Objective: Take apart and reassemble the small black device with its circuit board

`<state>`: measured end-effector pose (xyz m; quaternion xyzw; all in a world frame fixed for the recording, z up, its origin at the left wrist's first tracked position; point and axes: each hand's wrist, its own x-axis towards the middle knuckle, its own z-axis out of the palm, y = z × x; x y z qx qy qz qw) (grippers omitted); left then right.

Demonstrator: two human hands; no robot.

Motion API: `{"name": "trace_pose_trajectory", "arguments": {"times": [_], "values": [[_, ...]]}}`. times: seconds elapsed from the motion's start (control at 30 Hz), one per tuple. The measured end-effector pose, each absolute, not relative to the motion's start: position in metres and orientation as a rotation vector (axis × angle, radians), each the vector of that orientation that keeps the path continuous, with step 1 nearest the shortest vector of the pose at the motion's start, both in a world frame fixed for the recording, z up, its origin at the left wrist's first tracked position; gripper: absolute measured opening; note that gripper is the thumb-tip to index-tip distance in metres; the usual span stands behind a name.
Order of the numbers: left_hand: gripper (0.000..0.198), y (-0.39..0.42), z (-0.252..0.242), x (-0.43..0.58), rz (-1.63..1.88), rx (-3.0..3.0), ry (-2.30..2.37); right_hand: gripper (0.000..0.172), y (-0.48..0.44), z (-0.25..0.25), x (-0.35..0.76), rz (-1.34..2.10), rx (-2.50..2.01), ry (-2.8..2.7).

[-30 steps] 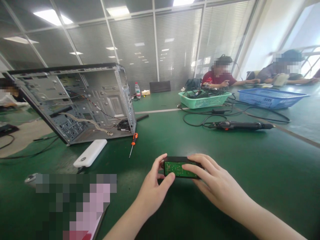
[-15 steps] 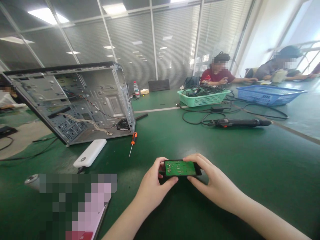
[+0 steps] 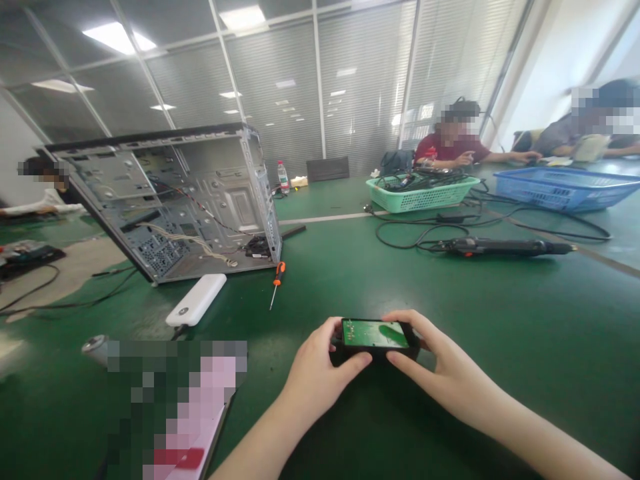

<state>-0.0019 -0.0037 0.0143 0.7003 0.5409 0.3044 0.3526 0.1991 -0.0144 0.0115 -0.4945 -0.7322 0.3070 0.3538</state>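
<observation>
Between both hands is a small black case with a green circuit board [image 3: 367,333] facing up, dotted with solder points at its left end. My left hand [image 3: 320,367] is closed around the left end, thumb along the near side. At the right end, my right hand [image 3: 437,353] grips the case with its thumb in front and fingers over the far edge. A bright glare with a dark reflection lies across the board. The underside of the case is hidden. An orange-handled screwdriver [image 3: 279,274] lies farther off to the left on the green table [image 3: 330,280].
An open computer case [image 3: 240,207] stands at the left, near a white power bank [image 3: 197,300]. Behind on the right are a green basket [image 3: 425,197] of cables, a blue basket [image 3: 560,190] and a black electric screwdriver [image 3: 505,247]. Other people sit around the table.
The view has swung slightly left, so everything appears farther right. The held case has tilted a little, and a glare now shows on its board. Both hands keep their grip.
</observation>
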Motion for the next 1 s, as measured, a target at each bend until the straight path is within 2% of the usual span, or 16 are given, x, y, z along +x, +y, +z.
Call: {"name": "trace_pose_trajectory", "arguments": {"times": [0.13, 0.33, 0.7, 1.0], "values": [[0.043, -0.002, 0.013, -0.003, 0.769, 1.886, 1.419, 0.038, -0.014, 0.005, 0.2, 0.664, -1.228, -2.014], [0.041, 0.0, 0.013, -0.002, 0.732, 1.892, 1.46, 0.043, -0.014, 0.001, 0.201, 0.666, -1.265, -2.056], [0.044, 0.002, 0.003, -0.004, 0.674, 1.974, 1.53, 0.043, -0.01, 0.004, 0.205, 0.608, -1.292, -2.183], [0.046, 0.005, -0.001, -0.005, 0.677, 2.008, 1.51, 0.029, -0.001, 0.03, 0.185, 0.434, -1.212, -2.326]]}}
